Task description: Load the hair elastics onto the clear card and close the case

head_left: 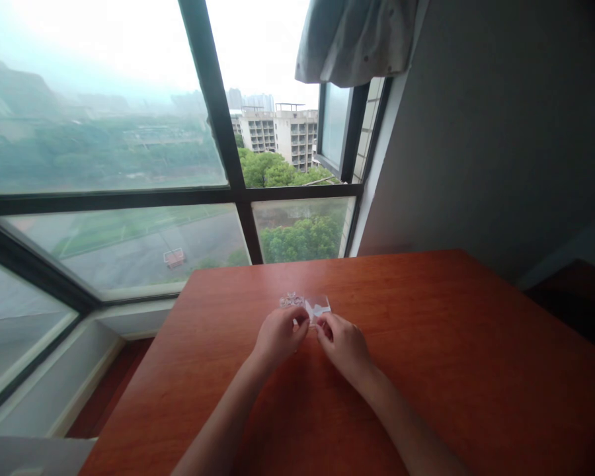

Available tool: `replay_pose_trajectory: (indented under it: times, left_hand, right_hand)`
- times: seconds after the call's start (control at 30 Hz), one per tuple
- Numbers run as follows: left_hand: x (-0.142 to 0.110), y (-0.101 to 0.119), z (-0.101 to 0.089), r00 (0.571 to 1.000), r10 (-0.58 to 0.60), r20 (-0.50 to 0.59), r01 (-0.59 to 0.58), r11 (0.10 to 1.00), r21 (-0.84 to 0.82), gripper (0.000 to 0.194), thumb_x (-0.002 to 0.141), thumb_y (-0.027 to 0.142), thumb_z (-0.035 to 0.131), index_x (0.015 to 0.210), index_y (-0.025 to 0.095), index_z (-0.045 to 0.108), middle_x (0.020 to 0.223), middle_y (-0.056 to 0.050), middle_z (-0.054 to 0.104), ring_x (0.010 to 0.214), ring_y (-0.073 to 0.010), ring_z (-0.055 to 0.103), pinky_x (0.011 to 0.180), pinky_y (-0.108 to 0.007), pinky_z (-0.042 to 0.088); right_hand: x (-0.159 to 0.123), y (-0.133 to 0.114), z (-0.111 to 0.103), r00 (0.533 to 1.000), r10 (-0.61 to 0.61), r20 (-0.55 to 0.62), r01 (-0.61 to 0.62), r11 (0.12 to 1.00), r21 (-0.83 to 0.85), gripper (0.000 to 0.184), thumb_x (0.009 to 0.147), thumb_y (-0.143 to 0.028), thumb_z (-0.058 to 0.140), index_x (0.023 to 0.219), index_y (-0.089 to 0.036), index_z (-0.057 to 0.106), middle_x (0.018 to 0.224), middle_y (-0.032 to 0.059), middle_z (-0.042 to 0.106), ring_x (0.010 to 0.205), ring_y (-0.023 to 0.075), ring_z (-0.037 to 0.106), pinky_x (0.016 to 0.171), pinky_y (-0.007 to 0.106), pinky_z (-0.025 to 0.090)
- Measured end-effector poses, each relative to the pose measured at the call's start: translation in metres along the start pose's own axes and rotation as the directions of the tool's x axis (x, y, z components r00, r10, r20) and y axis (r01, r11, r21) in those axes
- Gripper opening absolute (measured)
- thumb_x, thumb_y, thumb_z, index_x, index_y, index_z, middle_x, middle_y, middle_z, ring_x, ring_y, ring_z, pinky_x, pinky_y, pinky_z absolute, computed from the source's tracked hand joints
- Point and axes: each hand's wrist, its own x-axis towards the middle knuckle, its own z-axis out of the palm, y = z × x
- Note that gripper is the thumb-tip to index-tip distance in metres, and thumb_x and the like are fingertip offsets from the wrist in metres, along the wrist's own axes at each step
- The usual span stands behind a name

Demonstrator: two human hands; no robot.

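My left hand (277,336) and my right hand (344,342) are close together over the table, thumbs and fingertips pinched towards each other. Whatever sits in either pinch is too small to make out. Just beyond the fingertips lies a small clear, box-like piece with something white in it (318,308), partly covered by the hands. Beside it, past my left knuckles, rests a little cluster of shiny, ring-like pieces (291,299); their exact kind is not clear.
The reddish-brown wooden table (451,344) stretches out around both arms. A dark-framed window (238,195) stands behind its far edge, with one pane swung outward. A grey curtain (357,39) hangs at the upper right, next to a shaded wall (486,132).
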Motion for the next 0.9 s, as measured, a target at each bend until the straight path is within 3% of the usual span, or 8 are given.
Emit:
replay_pose_trajectory:
  times: [0.2,0.47,0.67,0.9]
  left_hand:
    - [0.003,-0.019,-0.006,0.979,-0.097,-0.179,0.109,0.992,0.06,0.013,0.083,0.023,0.053,0.079,0.019,0.065,0.077,-0.001,0.067,0.065,-0.0124,0.056,0.063,-0.022,0.039]
    - [0.002,-0.018,-0.002,0.982,-0.08,-0.169,0.105,0.983,0.147,0.012,0.082,0.024,0.054,0.077,0.021,0.064,0.077,0.0,0.064,0.067,-0.0128,0.055,0.062,-0.022,0.037]
    - [0.002,-0.025,-0.011,0.974,-0.091,-0.208,0.119,0.985,0.125,0.011,0.082,0.024,0.054,0.079,0.02,0.065,0.078,0.0,0.065,0.068,-0.0132,0.056,0.064,-0.023,0.039]
    - [0.002,-0.023,-0.013,0.973,-0.099,-0.209,0.127,0.984,0.123,0.011,0.082,0.024,0.055,0.079,0.02,0.065,0.08,-0.001,0.067,0.067,-0.013,0.057,0.063,-0.023,0.039]
  right_hand:
    - [0.0,-0.003,-0.001,0.998,0.013,0.069,-0.013,1.0,-0.012,0.008,0.088,-0.024,0.053,0.085,-0.023,0.06,0.074,-0.0014,0.067,0.068,0.015,0.06,0.061,0.023,0.033]
    - [-0.002,-0.007,0.002,0.977,-0.031,0.211,0.039,0.999,-0.034,0.01,0.088,-0.024,0.053,0.085,-0.024,0.062,0.082,-0.0018,0.07,0.074,0.0143,0.062,0.063,0.023,0.035]
    - [-0.005,-0.011,0.002,0.955,-0.123,0.269,0.126,0.992,0.005,0.019,0.089,-0.025,0.05,0.101,-0.028,0.064,0.097,-0.0017,0.071,0.087,0.0158,0.064,0.07,0.023,0.038]
    - [-0.005,-0.013,-0.002,0.935,-0.142,0.325,0.155,0.988,-0.016,0.025,0.09,-0.024,0.047,0.108,-0.029,0.065,0.102,-0.0008,0.071,0.092,0.0165,0.063,0.073,0.023,0.039]
